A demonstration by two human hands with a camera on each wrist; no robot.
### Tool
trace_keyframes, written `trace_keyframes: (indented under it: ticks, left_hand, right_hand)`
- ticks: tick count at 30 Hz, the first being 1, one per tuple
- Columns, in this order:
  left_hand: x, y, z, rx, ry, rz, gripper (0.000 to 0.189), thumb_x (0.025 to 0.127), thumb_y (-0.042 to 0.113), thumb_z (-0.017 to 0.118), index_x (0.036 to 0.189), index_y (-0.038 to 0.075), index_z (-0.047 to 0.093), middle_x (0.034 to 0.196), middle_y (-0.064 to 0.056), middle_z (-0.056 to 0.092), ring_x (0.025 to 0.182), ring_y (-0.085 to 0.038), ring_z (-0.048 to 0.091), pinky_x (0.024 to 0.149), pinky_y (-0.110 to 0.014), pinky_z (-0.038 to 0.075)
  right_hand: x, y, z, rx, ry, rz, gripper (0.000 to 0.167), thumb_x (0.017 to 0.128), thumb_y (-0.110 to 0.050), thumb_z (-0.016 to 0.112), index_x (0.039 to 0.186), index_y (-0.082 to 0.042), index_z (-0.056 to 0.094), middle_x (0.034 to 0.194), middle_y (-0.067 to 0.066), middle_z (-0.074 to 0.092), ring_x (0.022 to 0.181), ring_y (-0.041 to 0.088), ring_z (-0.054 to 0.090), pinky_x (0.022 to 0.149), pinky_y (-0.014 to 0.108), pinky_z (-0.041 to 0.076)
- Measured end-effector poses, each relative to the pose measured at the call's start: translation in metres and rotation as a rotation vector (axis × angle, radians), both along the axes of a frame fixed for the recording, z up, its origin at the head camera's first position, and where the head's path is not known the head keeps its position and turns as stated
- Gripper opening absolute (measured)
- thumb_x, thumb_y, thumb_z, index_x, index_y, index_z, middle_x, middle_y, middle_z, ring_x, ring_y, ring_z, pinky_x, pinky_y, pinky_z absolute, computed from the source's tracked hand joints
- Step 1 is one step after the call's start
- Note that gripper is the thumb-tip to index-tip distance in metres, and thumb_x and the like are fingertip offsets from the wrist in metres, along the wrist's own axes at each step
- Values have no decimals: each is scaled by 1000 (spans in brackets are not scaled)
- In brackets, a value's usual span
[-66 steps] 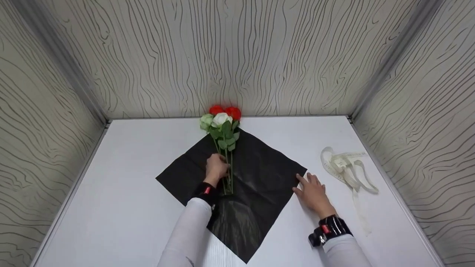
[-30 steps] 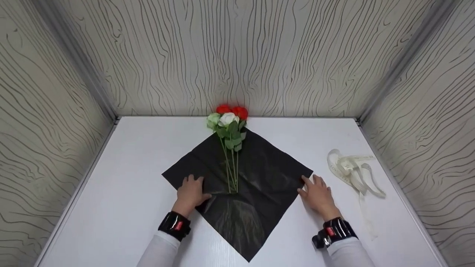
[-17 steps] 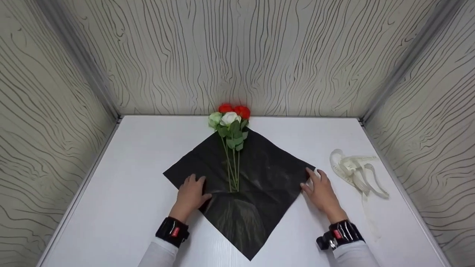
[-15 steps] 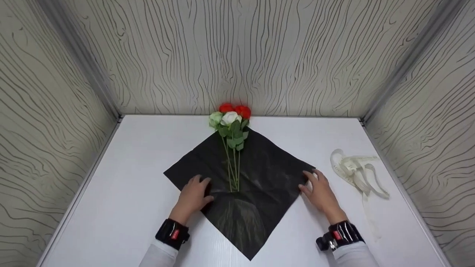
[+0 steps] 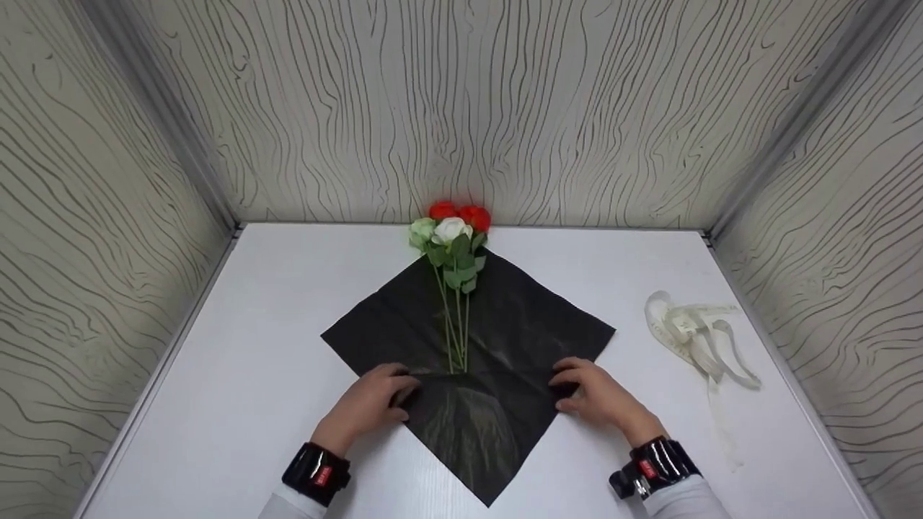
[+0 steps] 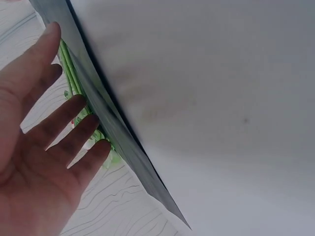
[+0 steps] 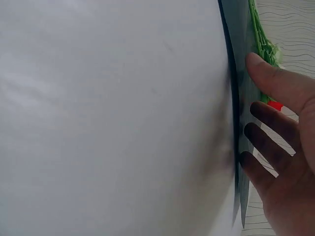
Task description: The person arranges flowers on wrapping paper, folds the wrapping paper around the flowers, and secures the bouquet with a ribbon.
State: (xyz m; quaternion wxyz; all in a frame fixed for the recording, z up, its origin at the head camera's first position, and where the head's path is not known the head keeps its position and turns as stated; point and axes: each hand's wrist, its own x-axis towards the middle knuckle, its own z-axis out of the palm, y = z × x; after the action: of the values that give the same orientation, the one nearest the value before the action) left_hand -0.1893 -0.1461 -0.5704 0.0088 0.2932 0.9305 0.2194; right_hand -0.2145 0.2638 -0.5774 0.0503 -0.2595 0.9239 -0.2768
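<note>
A sheet of black wrapping paper (image 5: 533,317) lies like a diamond, one corner toward me. Artificial flowers rest on its upper half: two red blooms (image 5: 474,217), a white rose (image 5: 452,231) and a pale green one (image 5: 422,232), their bare stems (image 5: 459,339) ending near the paper's middle. At the lower left edge, my left hand (image 5: 366,405) touches the paper, fingers loosely bent over it. Opposite, the fingers of my right hand (image 5: 595,393) rest on the lower right edge. In the wrist views, the left hand (image 6: 44,162) and right hand (image 7: 290,162) have extended, spread fingers.
A loosely looped cream ribbon (image 5: 689,328) with printed lettering lies to the right on the white table (image 5: 288,274). Wood-grain patterned panels (image 5: 461,108) enclose the table at the back and both sides.
My left hand has let go of the stems and come down to the paper's lower left edge. My right hand has slid from the right corner inward and toward me along the edge.
</note>
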Motion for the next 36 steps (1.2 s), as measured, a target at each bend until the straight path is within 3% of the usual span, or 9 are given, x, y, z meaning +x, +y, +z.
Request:
trace_keyframes:
  ticks: [10, 24, 36]
  left_hand:
    - [-5, -1, -10, -11, -11, 8, 47, 69, 12, 75, 113, 18, 61, 105, 1, 52, 95, -15, 47, 79, -33, 42]
    - [-4, -3, -11, -18, -64, -6, 52, 70, 17, 75, 118, 22, 58, 119, -9, 48, 109, -24, 44, 86, -39, 40]
    - [-5, -3, -12, 17, -33, 2, 45, 68, 15, 76, 111, 18, 64, 116, -11, 51, 105, -25, 46, 84, -39, 41]
  right_hand:
    - [-1, 0, -3, 23, -9, 11, 26, 72, -20, 73, 97, -18, 68, 118, 5, 48, 112, 22, 39, 92, 42, 33]
    - [-7, -3, -4, 34, 16, 18, 30, 63, -20, 78, 92, -18, 69, 112, 4, 50, 106, 21, 42, 90, 41, 34]
    - [-9, -7, -2, 55, 18, 14, 32, 60, -19, 80, 90, -20, 69, 110, 3, 50, 101, 19, 42, 84, 40, 38]
